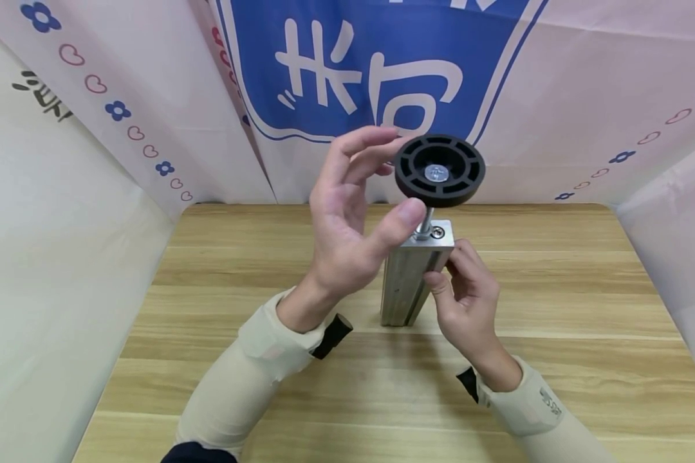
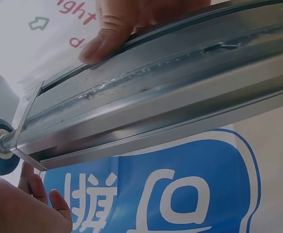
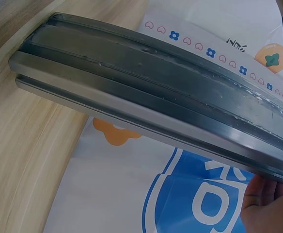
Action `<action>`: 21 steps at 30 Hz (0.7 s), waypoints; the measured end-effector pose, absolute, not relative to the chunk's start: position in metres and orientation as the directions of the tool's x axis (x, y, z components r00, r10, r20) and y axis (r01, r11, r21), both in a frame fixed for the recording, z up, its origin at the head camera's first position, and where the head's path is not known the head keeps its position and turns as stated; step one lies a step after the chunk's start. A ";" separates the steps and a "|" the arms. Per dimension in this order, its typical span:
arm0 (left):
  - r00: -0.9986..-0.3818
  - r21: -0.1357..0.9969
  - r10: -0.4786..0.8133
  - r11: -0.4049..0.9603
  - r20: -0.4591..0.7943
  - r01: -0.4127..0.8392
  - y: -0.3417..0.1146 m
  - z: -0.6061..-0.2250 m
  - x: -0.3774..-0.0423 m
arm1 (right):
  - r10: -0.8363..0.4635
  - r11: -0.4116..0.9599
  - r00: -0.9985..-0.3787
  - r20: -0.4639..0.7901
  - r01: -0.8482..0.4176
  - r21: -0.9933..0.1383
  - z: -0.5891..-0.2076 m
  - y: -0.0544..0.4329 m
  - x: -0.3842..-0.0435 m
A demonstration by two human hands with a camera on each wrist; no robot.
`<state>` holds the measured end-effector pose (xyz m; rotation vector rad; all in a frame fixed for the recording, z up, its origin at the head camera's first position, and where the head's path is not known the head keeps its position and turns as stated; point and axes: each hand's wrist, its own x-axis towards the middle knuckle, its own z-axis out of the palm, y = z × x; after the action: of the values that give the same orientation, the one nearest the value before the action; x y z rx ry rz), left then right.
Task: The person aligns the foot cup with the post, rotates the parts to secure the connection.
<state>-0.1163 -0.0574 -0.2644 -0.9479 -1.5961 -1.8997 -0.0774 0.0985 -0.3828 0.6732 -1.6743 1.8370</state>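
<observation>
An aluminium profile [image 1: 405, 283] stands upright on the wooden table, with a metal end plate [image 1: 440, 240] on top. A threaded stem rises from that plate to a round black levelling foot [image 1: 440, 186], ribbed, with a screw head in its centre. My left hand [image 1: 347, 225] is beside the foot, thumb right at its rim and fingers loosely bent behind its left side. Lower down, my right hand [image 1: 469, 302] grips the profile's right edge, thumb on the near side. The left wrist view shows the grooved profile [image 2: 146, 92] close up, with the foot [image 2: 1, 145] at its end.
The wooden table [image 1: 208, 360] reaches back to a white printed backdrop [image 1: 556, 96] with a blue sign. White sheets [image 1: 52, 257] hang at both sides. Each wrist wears a pale band with a black camera [image 1: 333, 335].
</observation>
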 end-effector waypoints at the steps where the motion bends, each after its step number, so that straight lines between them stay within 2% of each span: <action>1: -0.649 0.648 0.068 -0.204 0.757 0.734 -0.058 -0.266 -0.116 | 0.069 -0.064 -0.719 0.692 -0.695 -0.716 -0.383 0.098 -0.077; 21: -0.693 0.688 0.054 -0.201 0.719 0.697 -0.065 -0.290 -0.117 | 0.059 -0.036 -0.725 0.686 -0.688 -0.724 -0.382 0.099 -0.077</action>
<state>-0.1166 -0.0655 -0.2898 -0.8771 -1.6236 -1.9462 -0.0768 0.0993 -0.3823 0.6636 -1.7108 1.8157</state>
